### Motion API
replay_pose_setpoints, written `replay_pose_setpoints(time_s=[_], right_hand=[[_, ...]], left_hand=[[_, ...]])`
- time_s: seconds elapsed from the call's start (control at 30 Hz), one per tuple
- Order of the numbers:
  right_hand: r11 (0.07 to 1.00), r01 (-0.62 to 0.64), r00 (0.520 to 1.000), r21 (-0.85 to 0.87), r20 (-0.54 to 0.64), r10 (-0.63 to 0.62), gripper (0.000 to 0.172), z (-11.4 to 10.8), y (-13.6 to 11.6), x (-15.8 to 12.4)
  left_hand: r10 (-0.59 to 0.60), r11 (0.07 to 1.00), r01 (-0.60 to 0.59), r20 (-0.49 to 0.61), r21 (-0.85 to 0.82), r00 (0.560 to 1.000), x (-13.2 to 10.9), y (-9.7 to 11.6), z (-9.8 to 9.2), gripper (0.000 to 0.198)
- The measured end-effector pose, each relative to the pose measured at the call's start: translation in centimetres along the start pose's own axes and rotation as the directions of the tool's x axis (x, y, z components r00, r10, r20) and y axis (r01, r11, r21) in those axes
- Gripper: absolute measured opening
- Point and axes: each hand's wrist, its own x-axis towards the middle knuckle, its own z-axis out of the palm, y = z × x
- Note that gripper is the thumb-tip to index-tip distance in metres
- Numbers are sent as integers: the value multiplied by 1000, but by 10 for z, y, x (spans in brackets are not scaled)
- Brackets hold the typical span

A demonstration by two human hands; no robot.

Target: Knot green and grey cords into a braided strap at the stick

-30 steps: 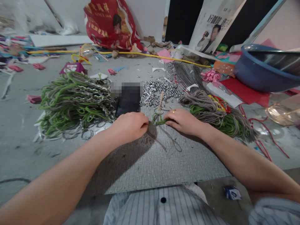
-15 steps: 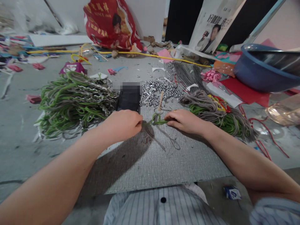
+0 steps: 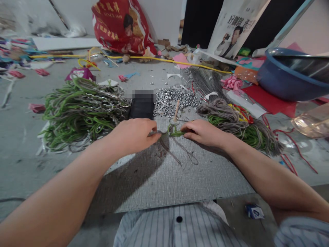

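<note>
Green and grey cord (image 3: pixel 175 131) is looped and knotted around a small upright wooden stick (image 3: pixel 177 110) at the middle of the board. My right hand (image 3: pixel 203 132) pinches the green part of the cord just right of the knot. On the other side, my left hand (image 3: pixel 136 133) has thumb and forefinger at the grey cord, with a small gap showing between the fingertips. Grey tails of the cord trail toward me on the board, one ending in a loop. Behind the stick lies a spread of small metal nuts (image 3: pixel 177 97).
A heap of green and grey cords with metal pieces (image 3: pixel 84 113) lies left, beside a black case (image 3: pixel 141 106). At right are bundled cords (image 3: pixel 239 125), grey wires (image 3: pixel 205 80) and a blue basin (image 3: pixel 290 79). A red bag (image 3: pixel 123 27) stands behind a yellow cable (image 3: pixel 154 59).
My left hand has loosened from a closed fist, its thumb and forefinger now parting slightly near the knot. The right hand has barely moved and keeps its pinch.
</note>
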Motion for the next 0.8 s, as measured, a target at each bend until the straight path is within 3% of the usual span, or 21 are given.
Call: replay_pose_setpoints(time_s=[0.2,0.33,0.5,0.63,0.8], right_hand=[[1000,-1,1000,-17,-3,1,19,2,-1,-1],[1000,2,1000,-17,-13,-2,19,1,-1,-1],[1000,-12,1000,-9,-8,12,20,-2,-1,-2],[998,-58,998,-10,17,58,24,-5,-1,-3],[997,-71,997,-20,30,72,28,-8,-1,-3]], left_hand=[[130,991,-132,-46,-33,990,6,3,13,26],[149,971,-150,-22,-188,989,10,3,13,24],[115,940,-75,102,-332,988,12,-2,4,23],[161,919,-58,236,-390,958,11,-12,3,20],[209,937,-96,318,-337,925,6,-19,0,17]])
